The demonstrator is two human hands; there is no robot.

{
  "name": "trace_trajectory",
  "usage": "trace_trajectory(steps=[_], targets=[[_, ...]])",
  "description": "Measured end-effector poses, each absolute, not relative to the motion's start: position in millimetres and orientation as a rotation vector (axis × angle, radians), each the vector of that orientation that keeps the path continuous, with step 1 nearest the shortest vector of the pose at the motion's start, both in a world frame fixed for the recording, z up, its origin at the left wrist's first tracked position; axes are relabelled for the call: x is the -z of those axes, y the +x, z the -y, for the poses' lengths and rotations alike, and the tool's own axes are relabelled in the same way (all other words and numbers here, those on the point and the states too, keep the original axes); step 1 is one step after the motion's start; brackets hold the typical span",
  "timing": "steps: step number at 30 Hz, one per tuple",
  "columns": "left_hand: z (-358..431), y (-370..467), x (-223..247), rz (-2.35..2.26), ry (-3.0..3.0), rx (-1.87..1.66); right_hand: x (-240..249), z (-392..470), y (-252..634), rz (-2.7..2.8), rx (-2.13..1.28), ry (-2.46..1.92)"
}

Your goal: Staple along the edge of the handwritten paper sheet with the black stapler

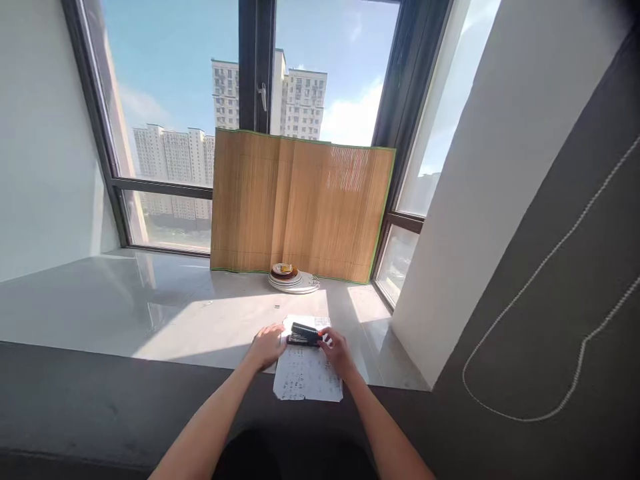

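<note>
A white sheet of paper (pixel 307 377) with rows of dark handwriting lies on the sill, its lower part reaching past the front edge. On its upper part is a black stapler-like tool (pixel 304 334) with a bit of red at its right end. My right hand (pixel 338 351) has its fingertips closed on that right end. At the left, my left hand (pixel 267 345) rests on the paper's edge with its fingers close together, beside the tool's left end; whether anything is under them is hidden.
Stacked round plates or discs (pixel 294 283) stand behind the paper, against an upright bamboo mat (pixel 305 200). A small dark object (pixel 277 307) lies on the pale sill (pixel 240 300). Windows rise behind. A white cord (pixel 525 287) hangs at the right.
</note>
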State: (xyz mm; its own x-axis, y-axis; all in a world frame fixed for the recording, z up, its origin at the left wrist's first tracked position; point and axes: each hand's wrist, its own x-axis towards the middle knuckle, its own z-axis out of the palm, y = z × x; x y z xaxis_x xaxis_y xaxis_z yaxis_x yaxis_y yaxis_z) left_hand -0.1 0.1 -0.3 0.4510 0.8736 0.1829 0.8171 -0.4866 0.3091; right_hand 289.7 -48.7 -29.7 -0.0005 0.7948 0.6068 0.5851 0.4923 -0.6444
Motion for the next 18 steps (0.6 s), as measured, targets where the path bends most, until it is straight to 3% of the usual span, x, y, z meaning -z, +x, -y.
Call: trace_trajectory(steps=[18], targets=[[-18.3,-8.9,16.9,-1.426,2.357,-0.617,29.8,41.3,289.1,1.661,-0.24,-1.226]])
